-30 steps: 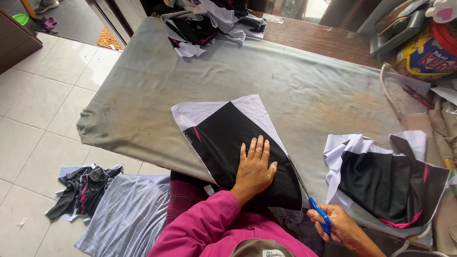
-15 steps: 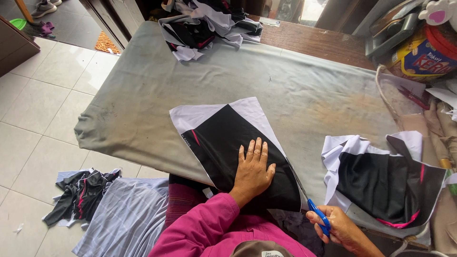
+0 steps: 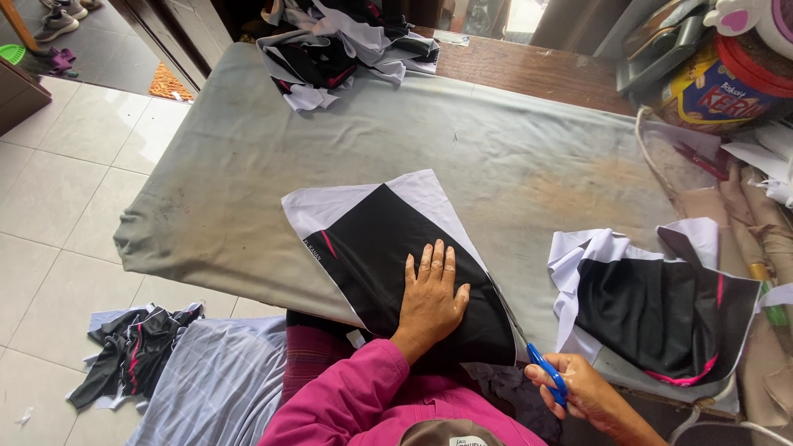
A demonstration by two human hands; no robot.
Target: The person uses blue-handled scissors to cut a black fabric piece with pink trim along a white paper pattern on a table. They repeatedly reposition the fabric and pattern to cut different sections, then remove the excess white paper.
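Observation:
A black printed fabric panel with white borders [image 3: 376, 239] lies flat on the grey-covered table [image 3: 347, 140], near its front edge. My left hand [image 3: 431, 299] rests palm down on the black part, fingers spread. My right hand [image 3: 582, 390] grips blue-handled scissors [image 3: 538, 360]; their blades run up along the panel's right white edge. A pink sleeve covers my left arm.
A second stack of black and white panels [image 3: 661, 301] lies to the right. More cut pieces are heaped at the far end [image 3: 330, 49]. Containers and clutter [image 3: 710, 74] crowd the right side. Fabric scraps [image 3: 132, 351] and a grey cloth lie on the tiled floor at left.
The view has shifted slightly; my left hand stays pressed on the panel and my right hand keeps the scissors at the panel's right edge.

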